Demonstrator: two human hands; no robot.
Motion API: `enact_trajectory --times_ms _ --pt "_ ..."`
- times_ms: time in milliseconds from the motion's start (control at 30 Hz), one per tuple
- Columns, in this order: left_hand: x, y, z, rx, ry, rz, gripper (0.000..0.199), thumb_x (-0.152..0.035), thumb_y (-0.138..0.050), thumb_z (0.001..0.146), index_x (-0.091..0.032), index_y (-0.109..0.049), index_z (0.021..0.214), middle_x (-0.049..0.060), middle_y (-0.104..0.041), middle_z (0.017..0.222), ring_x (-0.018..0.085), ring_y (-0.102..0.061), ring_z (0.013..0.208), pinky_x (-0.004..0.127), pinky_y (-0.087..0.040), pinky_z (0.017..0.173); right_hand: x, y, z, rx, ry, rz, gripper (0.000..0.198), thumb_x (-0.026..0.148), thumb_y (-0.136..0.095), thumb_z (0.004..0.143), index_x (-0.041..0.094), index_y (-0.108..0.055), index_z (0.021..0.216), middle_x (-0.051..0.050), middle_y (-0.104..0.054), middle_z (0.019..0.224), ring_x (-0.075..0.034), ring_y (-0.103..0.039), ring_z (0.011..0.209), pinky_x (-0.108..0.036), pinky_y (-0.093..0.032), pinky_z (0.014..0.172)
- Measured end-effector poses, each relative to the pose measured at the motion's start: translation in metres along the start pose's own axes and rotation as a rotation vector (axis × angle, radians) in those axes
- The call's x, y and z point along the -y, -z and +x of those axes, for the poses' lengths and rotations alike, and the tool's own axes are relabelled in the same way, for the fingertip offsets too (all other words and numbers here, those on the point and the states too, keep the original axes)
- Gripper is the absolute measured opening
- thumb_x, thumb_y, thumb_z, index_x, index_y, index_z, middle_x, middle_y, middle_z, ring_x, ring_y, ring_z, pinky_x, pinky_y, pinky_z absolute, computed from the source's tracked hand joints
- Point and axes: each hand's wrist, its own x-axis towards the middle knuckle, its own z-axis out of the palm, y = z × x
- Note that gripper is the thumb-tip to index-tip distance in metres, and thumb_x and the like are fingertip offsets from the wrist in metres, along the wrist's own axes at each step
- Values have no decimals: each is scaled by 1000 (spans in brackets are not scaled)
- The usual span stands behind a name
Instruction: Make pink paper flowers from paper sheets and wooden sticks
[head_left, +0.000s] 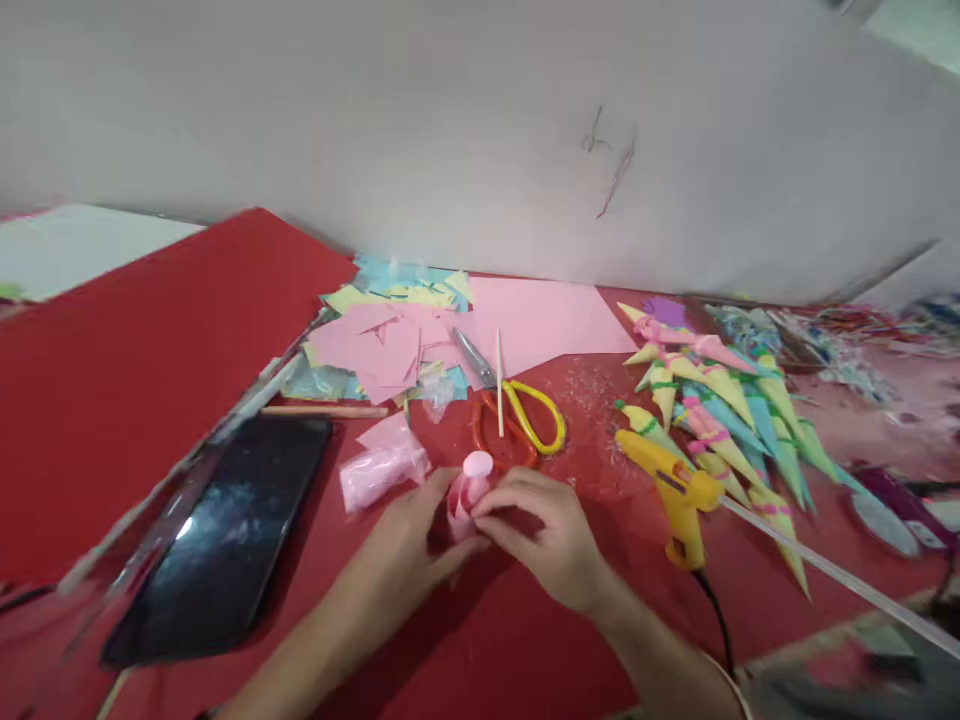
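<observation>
A small rolled piece of pink paper [459,508] stands between my two hands, with a round pale-pink tip [478,464] at its top. My left hand [409,545] is closed round its left side. From the right, the thumb and forefinger of my right hand [544,530] pinch its edge. The lower part of the roll is hidden by my fingers. Just beyond it lie scissors [534,415] with one yellow and one red handle, and a thin white stick [499,385] rests across them.
Right of my hands lies a yellow glue gun [679,490] with a long clear glue stick, beside a pile of paper cones [720,400]. A black phone [232,530], a pink packet [382,465] and pink paper pieces [382,345] are to the left. A wall [450,130] rises behind.
</observation>
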Motion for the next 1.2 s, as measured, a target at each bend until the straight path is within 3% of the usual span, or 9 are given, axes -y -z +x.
enact_trajectory --times_ms 200,400,567,767,900,1033,1200 --pt "-5 1 -1 -5 -9 -61 18 -26 -57 71 -19 -52 87 -2 -59 70 13 -52 58 21 -41 52 -1 1 -2 6 8 31 13 14 -56 74 19 -63 83 -1 -62 74 -11 -57 68 -22 -46 64" --pt "-5 2 -1 -18 -20 -78 23 -27 -56 70 -20 -54 92 -1 -62 77 14 -56 63 23 -44 55 1 1 -1 0 -8 -9 9 18 -54 77 20 -64 78 -1 -62 73 -12 -57 70 -23 -45 65" --pt "-5 3 -2 -37 -51 -87 24 -22 -50 71 -21 -51 95 0 -61 81 14 -57 66 23 -45 56 2 1 -3 -41 -15 120 14 15 -56 73 20 -61 84 0 -62 73 -10 -56 65 -21 -46 62" --pt "1 13 1 -269 -53 -78 26 -22 -46 74 -22 -44 100 -2 -56 80 13 -55 68 22 -46 63 -3 -1 -1 -197 -87 63 14 13 -49 76 19 -61 80 1 -62 71 -9 -56 65 -19 -45 61" --pt "-2 32 6 -407 30 -146 32 -34 -52 72 -20 -43 100 -3 -56 73 13 -56 63 22 -47 59 -6 -3 2 -183 -127 22 15 14 -47 76 18 -62 79 0 -63 71 -10 -57 64 -20 -44 62" --pt "6 52 11 -338 148 100 34 -38 -53 72 -17 -48 98 1 -60 78 19 -59 72 28 -48 66 -8 -8 2 -68 -149 -56 17 14 -47 76 19 -63 80 -1 -65 75 -11 -58 68 -20 -44 64" --pt "39 59 8 -422 -60 350 36 -43 -50 72 -20 -52 99 7 -55 101 24 -55 96 34 -46 81 -9 -11 4 26 -131 -161 17 13 -47 78 18 -63 82 -1 -63 74 -11 -57 70 -20 -42 66"
